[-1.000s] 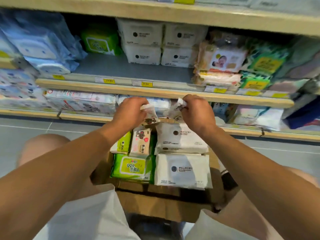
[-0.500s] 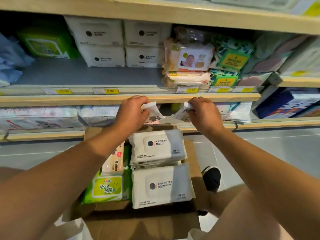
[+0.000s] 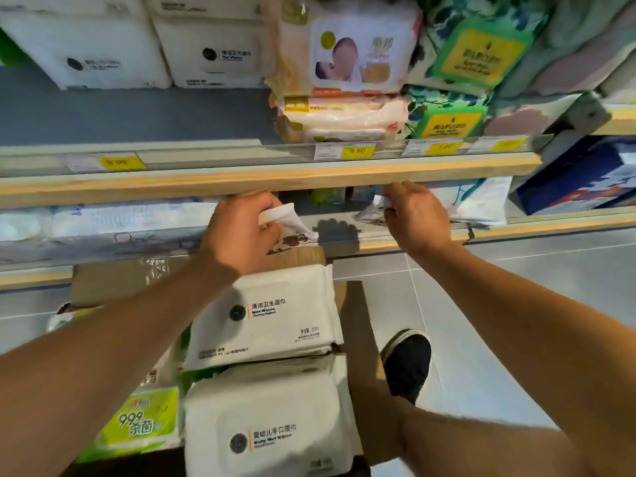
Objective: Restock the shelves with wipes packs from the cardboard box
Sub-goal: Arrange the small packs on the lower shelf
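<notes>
A cardboard box (image 3: 361, 325) sits on the floor below me, holding two large white wipes packs (image 3: 272, 321) (image 3: 275, 428) and a green pack (image 3: 141, 425). My left hand (image 3: 241, 232) grips a small white wipes pack (image 3: 289, 222) at the edge of the lowest shelf (image 3: 378, 241). My right hand (image 3: 413, 215) pinches another small pack (image 3: 373, 211) just above that shelf, under the wooden lip of the middle shelf (image 3: 275, 179). Most of each small pack is hidden by my fingers.
The middle shelf carries white packs (image 3: 82, 46) at left, baby-picture packs (image 3: 347, 53) and green-yellow packs (image 3: 478, 49) at right. Its grey surface (image 3: 137, 111) is bare at front left. Long packs (image 3: 103, 222) lie on the lowest shelf. A dark shoe (image 3: 407, 363) stands on the tiled floor.
The view has moved closer and to the right. Both hands have pushed forward with their small packs, from above the box to the lowest shelf's opening.
</notes>
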A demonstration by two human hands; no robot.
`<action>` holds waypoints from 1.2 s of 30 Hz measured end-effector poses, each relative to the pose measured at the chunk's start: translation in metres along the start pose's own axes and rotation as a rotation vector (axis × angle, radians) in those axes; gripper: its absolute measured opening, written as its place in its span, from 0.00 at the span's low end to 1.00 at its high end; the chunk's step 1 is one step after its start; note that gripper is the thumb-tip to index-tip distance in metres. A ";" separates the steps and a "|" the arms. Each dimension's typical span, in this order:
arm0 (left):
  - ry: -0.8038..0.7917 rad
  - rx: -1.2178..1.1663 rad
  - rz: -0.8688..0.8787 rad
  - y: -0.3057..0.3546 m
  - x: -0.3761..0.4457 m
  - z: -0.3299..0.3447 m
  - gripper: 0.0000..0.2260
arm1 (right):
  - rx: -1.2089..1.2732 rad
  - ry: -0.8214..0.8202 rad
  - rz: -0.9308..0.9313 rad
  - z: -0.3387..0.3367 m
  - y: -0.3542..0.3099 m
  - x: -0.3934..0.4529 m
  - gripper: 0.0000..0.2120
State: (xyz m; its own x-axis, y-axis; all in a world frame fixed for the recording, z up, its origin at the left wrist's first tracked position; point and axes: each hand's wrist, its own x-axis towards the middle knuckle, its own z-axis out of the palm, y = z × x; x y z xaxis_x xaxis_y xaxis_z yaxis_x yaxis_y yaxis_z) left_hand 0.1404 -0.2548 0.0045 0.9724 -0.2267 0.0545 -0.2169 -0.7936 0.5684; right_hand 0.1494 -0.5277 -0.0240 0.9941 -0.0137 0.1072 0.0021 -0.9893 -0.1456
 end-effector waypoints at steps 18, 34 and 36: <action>-0.018 0.014 -0.051 0.009 0.032 0.042 0.08 | -0.190 -0.024 -0.044 0.114 0.035 0.039 0.12; -0.015 0.080 -0.020 0.017 0.022 0.043 0.08 | -0.107 -0.133 0.058 0.108 0.027 0.026 0.22; -0.022 0.076 0.009 0.018 0.023 0.045 0.08 | -0.023 -0.212 0.073 0.108 0.025 0.027 0.30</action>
State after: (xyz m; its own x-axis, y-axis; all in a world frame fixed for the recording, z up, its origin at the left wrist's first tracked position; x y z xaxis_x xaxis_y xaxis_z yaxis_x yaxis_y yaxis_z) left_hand 0.1549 -0.2991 -0.0209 0.9685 -0.2457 0.0408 -0.2323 -0.8317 0.5043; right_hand 0.1876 -0.5373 -0.1313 0.9920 -0.0570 -0.1123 -0.0707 -0.9900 -0.1224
